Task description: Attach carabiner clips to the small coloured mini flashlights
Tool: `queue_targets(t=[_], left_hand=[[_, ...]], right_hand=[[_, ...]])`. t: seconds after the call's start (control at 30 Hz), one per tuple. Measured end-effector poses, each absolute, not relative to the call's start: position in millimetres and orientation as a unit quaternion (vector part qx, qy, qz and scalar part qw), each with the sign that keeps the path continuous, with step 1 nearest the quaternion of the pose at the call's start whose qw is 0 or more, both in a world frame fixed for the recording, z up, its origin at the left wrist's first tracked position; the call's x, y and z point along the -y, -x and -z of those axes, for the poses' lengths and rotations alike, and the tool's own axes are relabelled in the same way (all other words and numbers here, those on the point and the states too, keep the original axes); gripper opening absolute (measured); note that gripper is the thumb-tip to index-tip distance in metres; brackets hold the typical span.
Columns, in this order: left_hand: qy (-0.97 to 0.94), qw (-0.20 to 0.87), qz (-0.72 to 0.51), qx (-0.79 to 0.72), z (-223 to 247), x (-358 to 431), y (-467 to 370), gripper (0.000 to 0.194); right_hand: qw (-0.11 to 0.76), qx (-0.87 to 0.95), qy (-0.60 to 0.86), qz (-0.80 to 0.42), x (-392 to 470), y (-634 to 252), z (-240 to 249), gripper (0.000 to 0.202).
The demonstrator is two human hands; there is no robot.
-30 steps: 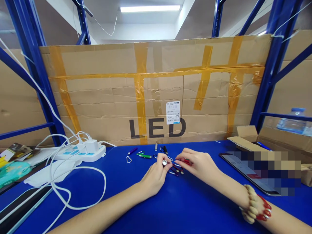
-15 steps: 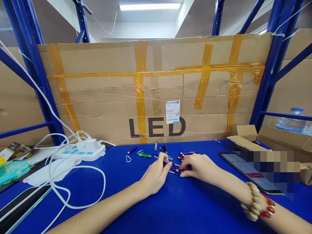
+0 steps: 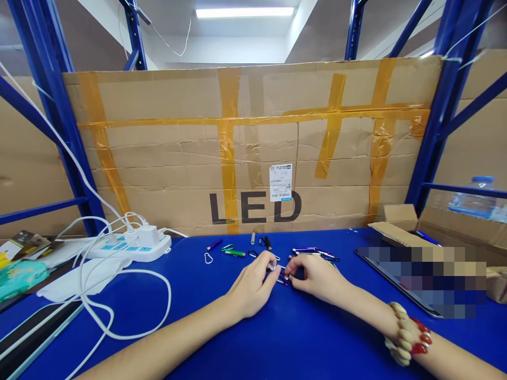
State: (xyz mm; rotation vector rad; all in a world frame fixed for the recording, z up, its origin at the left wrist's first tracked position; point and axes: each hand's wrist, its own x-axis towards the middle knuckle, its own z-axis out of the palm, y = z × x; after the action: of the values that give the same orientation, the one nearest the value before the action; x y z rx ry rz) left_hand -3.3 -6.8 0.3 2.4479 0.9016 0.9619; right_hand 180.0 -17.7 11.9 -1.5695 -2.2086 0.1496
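My left hand (image 3: 251, 287) is closed in a pinch on a small silvery piece (image 3: 272, 267), mostly covered by the fingers. Close by on its right, my right hand (image 3: 319, 274) pinches something too small and hidden to name. Under and between the fingertips lie small purple and silver parts (image 3: 283, 281), partly covered. Beyond the hands lie a purple cylinder like a small flashlight (image 3: 215, 244), a green one (image 3: 235, 253), a black one (image 3: 268, 243) and a silver one (image 3: 252, 238). Near them are a silver carabiner clip (image 3: 208, 258) and a green clip (image 3: 228, 247).
Several slim pens (image 3: 309, 250) lie behind my right hand. On the left are a white power strip (image 3: 137, 247) and looped white cables (image 3: 170, 295). A partly blurred tablet or phone (image 3: 396, 279) and an open carton (image 3: 455, 229) are at right. Cardboard (image 3: 178, 174) stands behind.
My right hand has shifted slightly left, nearer my left fingertips, uncovering more of the pens behind it. My left hand keeps its pinch in nearly the same place.
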Motion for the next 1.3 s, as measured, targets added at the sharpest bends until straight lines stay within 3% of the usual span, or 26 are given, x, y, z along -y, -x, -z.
queue_targets(t=[0.2, 0.3, 0.43, 0.53, 0.73, 0.9, 1.07, 1.2, 1.3], left_hand=[[-0.869, 0.15, -0.299, -0.364, -2.6, 6.6, 0.0, 0.011], [-0.911, 0.073, -0.242, -0.327, -4.0, 6.2, -2.1, 0.007], [-0.946, -0.034, -0.178, -0.268, -4.4, 6.4, -2.9, 0.022], [-0.948, -0.052, -0.185, -0.253, -4.7, 7.7, -2.3, 0.023], [-0.929, 0.004, -0.257, -0.268, -3.2, 8.8, -0.6, 0.021], [-0.875, 0.121, -0.322, -0.34, 2.9, 2.1, 0.6, 0.019], [-0.85, 0.171, -0.353, -0.35, 2.9, -5.1, -0.1, 0.032], [-0.811, 0.241, -0.384, -0.37, 3.3, -8.7, -0.8, 0.036], [-0.776, 0.302, -0.408, -0.374, 2.8, -8.5, -0.4, 0.037]], right_hand=[[0.23, 0.789, 0.564, -0.084, 13.6, -182.7, -9.3, 0.018], [0.23, 0.791, 0.563, -0.066, 12.7, -185.2, -10.7, 0.018], [0.217, 0.79, 0.572, -0.029, 14.5, -185.7, -14.2, 0.017], [0.21, 0.792, 0.573, -0.019, 16.4, -184.3, -16.0, 0.016], [0.208, 0.796, 0.569, -0.012, 15.4, -184.4, -14.5, 0.017], [0.209, 0.803, 0.558, -0.006, 13.6, -186.0, -13.1, 0.016], [0.208, 0.809, 0.55, 0.013, 16.4, -188.1, -23.2, 0.012], [0.183, 0.81, 0.555, -0.05, 23.8, -189.2, -34.1, 0.019], [0.157, 0.83, 0.525, -0.105, 28.0, -188.6, -35.2, 0.014]])
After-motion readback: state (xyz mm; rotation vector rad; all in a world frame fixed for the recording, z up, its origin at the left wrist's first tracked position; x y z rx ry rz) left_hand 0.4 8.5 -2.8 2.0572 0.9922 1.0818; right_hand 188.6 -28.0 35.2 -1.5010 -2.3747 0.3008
